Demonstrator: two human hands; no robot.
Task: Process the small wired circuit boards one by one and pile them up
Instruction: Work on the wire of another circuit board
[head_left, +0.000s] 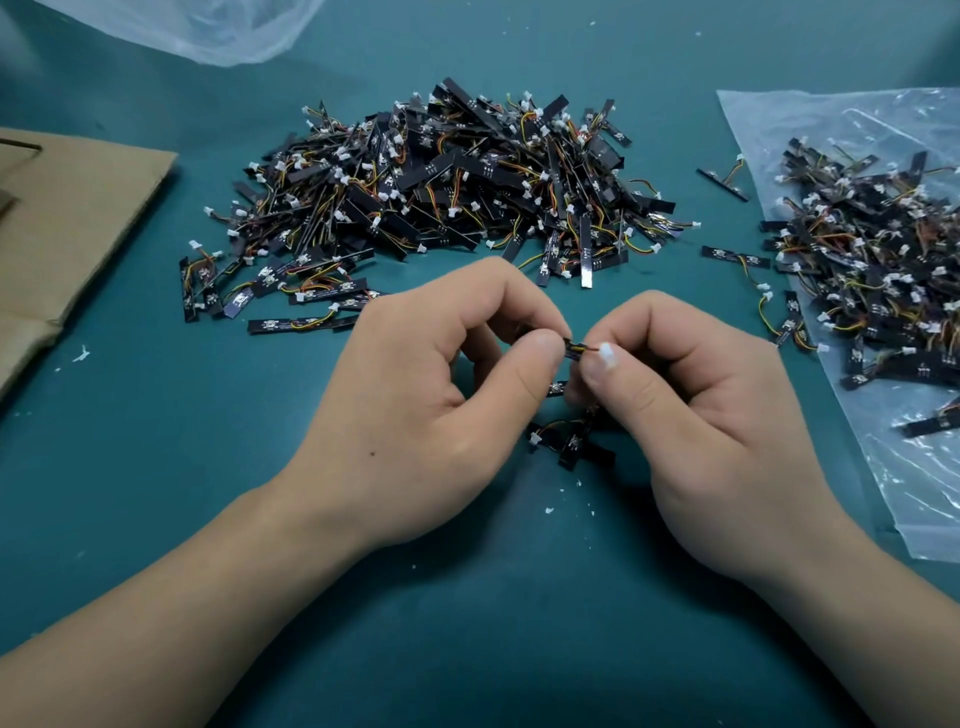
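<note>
Your left grip (415, 374) pinches one end of a board (573, 349) between thumb and forefinger. Your right grip (691, 395) pinches the other end, where the wires (589, 349) come off. Both are curled tight round it, the other fingers tucked in. The board hangs between your two thumb tips, just above the surface (156, 467) and on the near side of the big pile (441, 182).

Expect almost no weight. The strip looks thin and stiff, so it should resist a light squeeze but could crack if you bend it across its length. The wires are fine and soft, and they will flex freely. The weak spot is likely where they join the strip, so don't pull or lift by them. Take the strip by its long edges or flat faces near the middle. Support the wire end close to the joint when you work on it. The white piece at your right thumb tip may be the plug, but it is too small to tell.

Three or four boards lie loose under your hands (576, 441), their wires crossing. In the pile and in the heap (883, 270) on the bag (779, 119) to your right, wires and plugs look interlocked. A lifted board will probably drag its neighbours along. Pick from the edge, where single strips lie apart, and shake gently rather than tug. The bag's film looks slick, so boards may slide on it.
</note>
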